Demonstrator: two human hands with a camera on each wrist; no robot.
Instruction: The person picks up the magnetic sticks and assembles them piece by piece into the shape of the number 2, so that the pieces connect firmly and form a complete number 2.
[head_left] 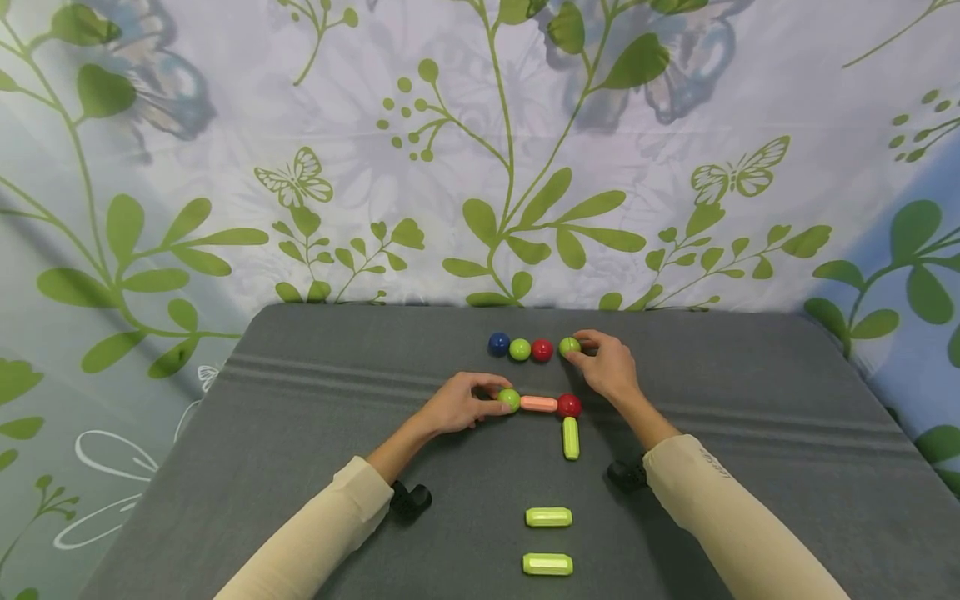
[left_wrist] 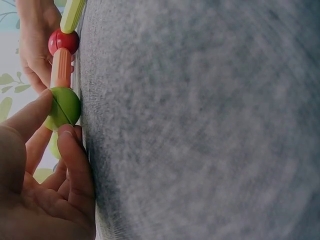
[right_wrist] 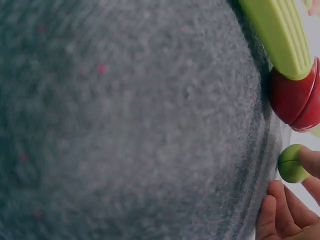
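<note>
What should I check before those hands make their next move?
1. Left hand pinching a green ball: ok.
2. Orange rod touching that ball: ok.
3. Red ball touching both the orange rod and a green rod: ok.
4. Right hand pinching another green ball: ok.
5. Two nearer green rods joined to anything: not ok, they lie apart.
6. Joints firm: cannot tell.

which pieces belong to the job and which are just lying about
Likely in the job:
green ball in left hand
salmon rod touching it
red ball at rod's end
lime rod touching that ball
green ball in right hand

Seemingly lying about, perhaps spares:
blue ball
unheld green ball
far red ball
two loose lime rods
</note>
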